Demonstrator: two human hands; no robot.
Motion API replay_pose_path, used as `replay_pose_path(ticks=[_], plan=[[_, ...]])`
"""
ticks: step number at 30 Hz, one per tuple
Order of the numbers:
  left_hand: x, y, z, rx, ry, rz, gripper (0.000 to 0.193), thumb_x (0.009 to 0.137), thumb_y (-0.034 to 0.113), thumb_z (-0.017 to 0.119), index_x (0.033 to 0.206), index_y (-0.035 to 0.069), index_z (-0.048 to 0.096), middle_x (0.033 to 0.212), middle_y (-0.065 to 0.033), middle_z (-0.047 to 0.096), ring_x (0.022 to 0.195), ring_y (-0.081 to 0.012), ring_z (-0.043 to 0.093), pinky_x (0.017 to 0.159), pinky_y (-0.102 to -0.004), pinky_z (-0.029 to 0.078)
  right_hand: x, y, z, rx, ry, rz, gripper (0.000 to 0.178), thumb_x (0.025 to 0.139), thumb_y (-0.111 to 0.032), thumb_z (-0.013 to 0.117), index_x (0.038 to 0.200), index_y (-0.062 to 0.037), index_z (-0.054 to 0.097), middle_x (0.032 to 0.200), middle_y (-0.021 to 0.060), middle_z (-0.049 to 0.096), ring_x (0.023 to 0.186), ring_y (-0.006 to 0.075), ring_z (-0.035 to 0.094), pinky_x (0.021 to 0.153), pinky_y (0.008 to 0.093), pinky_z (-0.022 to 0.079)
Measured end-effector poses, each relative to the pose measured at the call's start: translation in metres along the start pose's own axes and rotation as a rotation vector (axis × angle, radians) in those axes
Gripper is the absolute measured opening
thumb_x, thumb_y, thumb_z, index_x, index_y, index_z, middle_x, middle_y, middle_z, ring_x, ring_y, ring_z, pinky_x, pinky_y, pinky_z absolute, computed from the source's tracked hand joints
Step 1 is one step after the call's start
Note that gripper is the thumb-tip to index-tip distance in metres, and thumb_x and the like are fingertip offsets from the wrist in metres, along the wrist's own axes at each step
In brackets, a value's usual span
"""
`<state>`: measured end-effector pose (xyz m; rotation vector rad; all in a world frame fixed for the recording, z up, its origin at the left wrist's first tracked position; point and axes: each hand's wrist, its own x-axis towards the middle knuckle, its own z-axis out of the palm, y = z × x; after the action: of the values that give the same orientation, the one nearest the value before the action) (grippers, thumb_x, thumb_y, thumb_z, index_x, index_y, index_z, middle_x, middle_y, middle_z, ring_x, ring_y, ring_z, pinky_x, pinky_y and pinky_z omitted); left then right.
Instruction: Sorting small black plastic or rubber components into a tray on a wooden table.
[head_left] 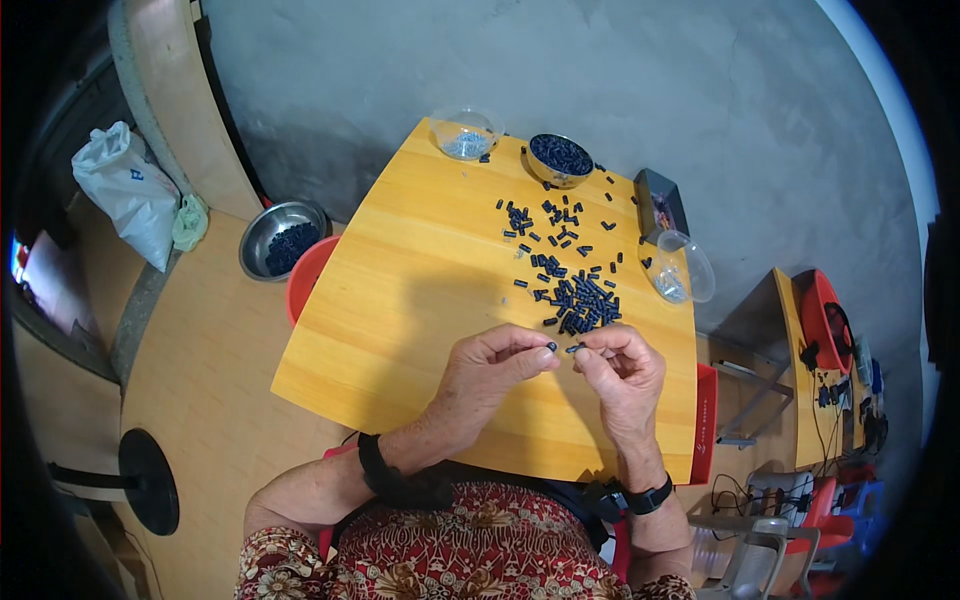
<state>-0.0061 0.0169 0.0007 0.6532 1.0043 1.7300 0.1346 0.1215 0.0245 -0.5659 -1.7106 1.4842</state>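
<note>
Over the near part of the yellow table point(370, 340), my left hand point(490, 372) pinches a small black cylindrical piece point(551, 346) between thumb and fingers. Close beside it, my right hand point(622, 375) pinches another small dark piece point(574, 348), too small to tell its kind. A narrow gap separates the two pieces. Just beyond my fingertips lies a pile of short black cylindrical pieces point(588, 300), with more scattered toward the far side. At the far edge stand a bowl full of dark pieces point(560, 158) and a clear bowl of small silvery parts point(466, 135).
At the table's right edge are a dark rectangular tray point(660, 205) and a tilted clear container point(683, 268). A steel basin point(284, 240) with dark pieces and a red tub point(308, 280) stand left of the table. A red box point(706, 425) is at the right.
</note>
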Motion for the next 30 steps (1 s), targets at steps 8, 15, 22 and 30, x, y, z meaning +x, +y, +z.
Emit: replay_pose_path(ticks=[8, 15, 22, 30], plan=[[0.000, -0.005, 0.001, 0.102, -0.033, -0.003, 0.016, 0.091, 0.008, 0.065, 0.104, 0.000, 0.066, 0.097, -0.0043, 0.068, 0.092, -0.0100, 0.063, 0.084, -0.0244, 0.049, 0.000, -0.003, -0.003, -0.027, -0.046, -0.013, 0.014, 0.082, 0.007, 0.069, 0.094, -0.0002, 0.066, 0.085, -0.0018, 0.061, 0.072, 0.0023, 0.051, 0.063, 0.0173, 0.040], [-0.002, -0.001, 0.003, 0.120, -0.035, -0.001, 0.016, 0.091, 0.008, 0.065, 0.104, 0.000, 0.066, 0.097, -0.0036, 0.068, 0.091, -0.0085, 0.061, 0.084, -0.0232, 0.047, -0.001, -0.003, -0.007, -0.130, -0.094, -0.062, 0.011, 0.083, 0.003, 0.070, 0.093, 0.0004, 0.066, 0.087, 0.0020, 0.063, 0.079, 0.0085, 0.057, 0.071, 0.0226, 0.045], [-0.004, -0.002, 0.003, 0.134, -0.044, 0.012, 0.015, 0.091, 0.008, 0.065, 0.104, 0.000, 0.067, 0.096, -0.0022, 0.067, 0.091, -0.0072, 0.060, 0.083, -0.0223, 0.047, 0.003, -0.010, -0.007, -0.337, -0.121, -0.211, 0.010, 0.079, 0.003, 0.071, 0.087, 0.0013, 0.065, 0.082, 0.0076, 0.065, 0.077, 0.0164, 0.062, 0.071, 0.0265, 0.048], [-0.003, -0.006, 0.001, 0.221, -0.034, 0.020, 0.014, 0.091, 0.008, 0.065, 0.103, 0.001, 0.067, 0.095, -0.0003, 0.067, 0.089, -0.0058, 0.058, 0.081, -0.0217, 0.047, 0.004, -0.028, -0.003, -0.659, -0.202, -0.444, 0.009, 0.078, 0.003, 0.070, 0.084, 0.0012, 0.064, 0.078, 0.0114, 0.064, 0.070, 0.0250, 0.063, 0.061, 0.0322, 0.049]])
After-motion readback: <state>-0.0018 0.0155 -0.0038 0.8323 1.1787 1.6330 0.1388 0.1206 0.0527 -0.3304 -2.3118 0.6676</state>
